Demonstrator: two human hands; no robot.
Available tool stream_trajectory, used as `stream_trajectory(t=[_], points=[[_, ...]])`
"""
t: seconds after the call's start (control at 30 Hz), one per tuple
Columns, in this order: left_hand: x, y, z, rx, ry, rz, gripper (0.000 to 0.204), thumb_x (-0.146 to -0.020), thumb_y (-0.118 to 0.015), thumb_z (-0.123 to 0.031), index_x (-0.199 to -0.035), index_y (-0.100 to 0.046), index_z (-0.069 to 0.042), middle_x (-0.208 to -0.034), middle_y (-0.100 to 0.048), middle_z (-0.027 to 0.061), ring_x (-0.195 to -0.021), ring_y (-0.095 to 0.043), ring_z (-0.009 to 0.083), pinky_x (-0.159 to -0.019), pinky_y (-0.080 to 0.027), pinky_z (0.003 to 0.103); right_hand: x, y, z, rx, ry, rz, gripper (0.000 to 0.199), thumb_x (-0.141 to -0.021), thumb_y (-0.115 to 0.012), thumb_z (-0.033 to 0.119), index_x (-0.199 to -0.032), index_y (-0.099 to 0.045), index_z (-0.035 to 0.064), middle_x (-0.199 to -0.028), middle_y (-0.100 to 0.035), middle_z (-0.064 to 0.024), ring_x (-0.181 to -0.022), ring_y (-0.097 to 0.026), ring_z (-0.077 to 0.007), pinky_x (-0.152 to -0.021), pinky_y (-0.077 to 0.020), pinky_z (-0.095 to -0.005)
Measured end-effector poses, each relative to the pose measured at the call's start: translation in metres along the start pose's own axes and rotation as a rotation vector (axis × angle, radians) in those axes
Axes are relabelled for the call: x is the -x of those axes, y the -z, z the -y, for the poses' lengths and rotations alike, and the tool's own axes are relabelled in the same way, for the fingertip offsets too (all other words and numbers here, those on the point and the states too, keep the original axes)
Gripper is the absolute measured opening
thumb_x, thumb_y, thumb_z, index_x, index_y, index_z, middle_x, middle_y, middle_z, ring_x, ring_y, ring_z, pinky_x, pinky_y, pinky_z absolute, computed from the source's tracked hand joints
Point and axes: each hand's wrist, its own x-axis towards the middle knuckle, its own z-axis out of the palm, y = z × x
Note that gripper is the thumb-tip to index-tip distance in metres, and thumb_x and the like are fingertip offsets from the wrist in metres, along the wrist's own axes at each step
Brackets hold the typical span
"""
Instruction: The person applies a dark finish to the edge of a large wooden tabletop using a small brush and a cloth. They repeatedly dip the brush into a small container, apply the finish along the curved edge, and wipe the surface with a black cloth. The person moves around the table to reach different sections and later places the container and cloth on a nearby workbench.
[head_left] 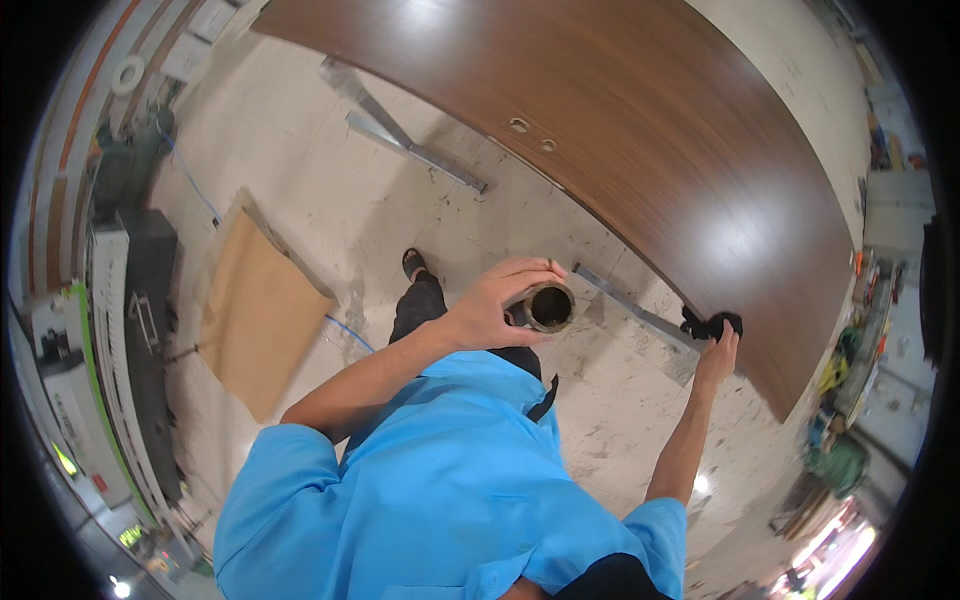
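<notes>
My left hand [492,308] is wrapped around an open round can [550,307] in front of my body. Its mouth faces up and the inside looks dark; whether anything is in it I cannot tell. Off to the right, my right hand [718,358] grips a bunched black cloth [712,325]. That cloth rests at the near edge of a long brown wood-grain tabletop [640,130], close to its right end. Bright light reflects off the glossy surface.
Metal table legs [440,165] reach out over the floor under the near edge. A sheet of brown cardboard [250,310] lies to the left, by a blue cord [348,332]. Machinery [135,300] lines the left side; cluttered shelves [865,340] stand at right.
</notes>
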Motion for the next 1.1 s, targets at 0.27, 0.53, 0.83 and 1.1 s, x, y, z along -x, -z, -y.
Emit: stream_trajectory(t=[0.27, 0.53, 0.83, 1.1], points=[[0.037, 0.069, 0.038, 0.030, 0.083, -0.241, 0.063, -0.073, -0.092, -0.021, -0.130, -0.069, -0.008, -0.140, -0.064, 0.0065, -0.133, -0.059, 0.0265, -0.114, -0.047, 0.040, -0.011, -0.004, 0.057, 0.015, 0.127, -0.007, 0.041, -0.088, -0.077, 0.007, -0.124, -0.058, 0.0069, -0.113, -0.063, -0.0188, -0.103, -0.067, -0.0440, -0.083, -0.0539, -0.0530], [0.073, 0.191, 0.114, 0.047, -0.014, -0.362, 0.072, -0.071, -0.095, -0.017, -0.136, -0.066, -0.006, -0.143, -0.064, 0.0085, -0.132, -0.059, 0.0294, -0.113, -0.047, 0.042, -0.050, -0.011, 0.343, -0.129, 0.440, 0.032, 0.041, -0.082, -0.074, 0.002, -0.121, -0.062, 0.0052, -0.119, -0.067, -0.0183, -0.113, -0.065, -0.0435, -0.095, -0.0532, -0.0498], [0.143, 0.391, 0.165, 0.094, 0.125, -0.702, 0.076, -0.061, -0.094, -0.014, -0.131, -0.067, -0.006, -0.138, -0.066, 0.0093, -0.125, -0.062, 0.0334, -0.107, -0.049, 0.043, -0.151, -0.027, 0.933, -0.142, 0.927, 0.216, 0.048, -0.085, -0.082, 0.016, -0.126, -0.060, 0.0067, -0.114, -0.070, -0.0200, -0.109, -0.068, -0.0433, -0.089, -0.0548, -0.0528], [0.190, 0.465, 0.189, -0.052, 0.336, -0.998, 0.070, -0.061, -0.096, -0.010, -0.125, -0.069, -0.003, -0.130, -0.068, 0.0145, -0.121, -0.065, 0.0315, -0.104, -0.053, 0.041, -0.233, 0.019, 1.378, -0.617, 1.329, -0.109, 0.027, -0.076, -0.082, 0.023, -0.097, -0.083, 0.0055, -0.093, -0.079, -0.0212, -0.087, -0.077, -0.0345, -0.079, -0.0592, -0.0437]])
